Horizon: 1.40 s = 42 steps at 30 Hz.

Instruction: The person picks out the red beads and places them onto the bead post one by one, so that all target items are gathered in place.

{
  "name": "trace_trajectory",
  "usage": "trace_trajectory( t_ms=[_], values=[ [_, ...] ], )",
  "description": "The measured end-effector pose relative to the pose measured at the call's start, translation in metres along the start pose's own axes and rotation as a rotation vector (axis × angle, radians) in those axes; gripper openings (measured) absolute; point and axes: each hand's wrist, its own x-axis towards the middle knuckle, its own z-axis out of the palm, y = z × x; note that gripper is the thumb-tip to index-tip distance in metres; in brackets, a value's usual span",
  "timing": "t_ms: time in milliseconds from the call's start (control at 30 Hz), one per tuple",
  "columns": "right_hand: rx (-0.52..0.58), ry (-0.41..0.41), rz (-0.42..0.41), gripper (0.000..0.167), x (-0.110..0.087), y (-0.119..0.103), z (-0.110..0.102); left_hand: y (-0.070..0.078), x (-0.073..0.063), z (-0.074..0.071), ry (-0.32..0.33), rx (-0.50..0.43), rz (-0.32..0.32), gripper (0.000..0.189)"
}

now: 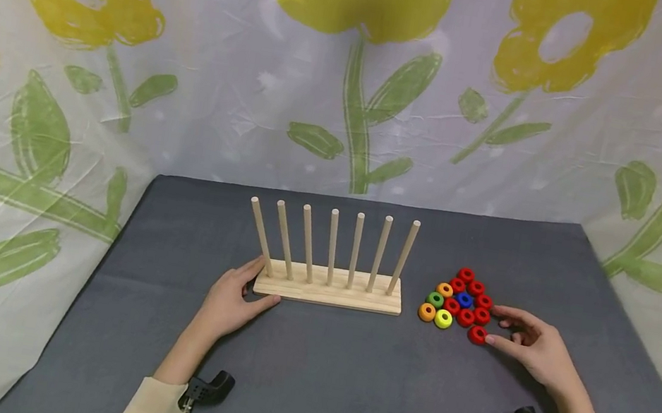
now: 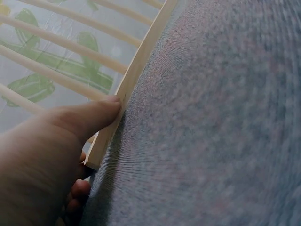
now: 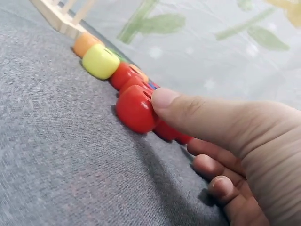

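Observation:
My left hand (image 1: pixel 229 305) grips the left end of a wooden peg rack (image 1: pixel 327 295), its thumb along the front edge and its other fingers behind the base. Several upright pegs (image 1: pixel 331 246) stand in a row on the base, with no beads on them. To the rack's right, several round beads with holes lie in a cluster. At the cluster's near right side, my right hand (image 1: pixel 544 349) touches one red bead (image 3: pixel 135 109) with the thumb. The index fingertip is beside another red bead (image 1: pixel 484 301); the remaining fingers are bent beneath the palm.
Among the red beads are a blue bead (image 1: pixel 465 300), a green bead (image 1: pixel 435 299), a yellow bead (image 1: pixel 443 319) and orange beads (image 1: pixel 427 312). Dark grey cloth (image 1: pixel 330 385) covers the table. Behind it hangs a flower-patterned curtain (image 1: pixel 228 77).

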Motion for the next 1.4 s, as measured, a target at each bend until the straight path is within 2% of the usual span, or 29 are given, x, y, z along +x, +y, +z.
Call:
trace_trajectory(
  t_ms=[167,300,600,800,1167,1400],
  values=[
    [0.023,0.011,-0.027,0.039,-0.002,0.001,0.000,0.000,0.001,0.001,0.004,0.031,0.032,0.084],
    [0.013,0.017,-0.067,0.033,-0.002,0.002,0.003,0.000,0.001,0.002,0.011,0.024,0.032,0.083],
    [-0.015,0.009,-0.125,0.035,0.003,0.006,0.013,0.002,0.001,0.001,0.010,0.028,-0.011,0.090],
    [-0.067,0.013,-0.179,0.038,0.003,0.006,0.018,0.003,-0.001,0.003,0.027,0.019,-0.005,0.086],
    [-0.119,0.030,-0.157,0.034,0.000,0.003,0.016,0.002,0.004,0.007,0.017,0.029,0.006,0.087],
    [-0.085,0.037,-0.138,0.032,-0.001,0.004,0.016,0.003,0.001,0.006,0.021,0.042,0.005,0.087]
  ],
)
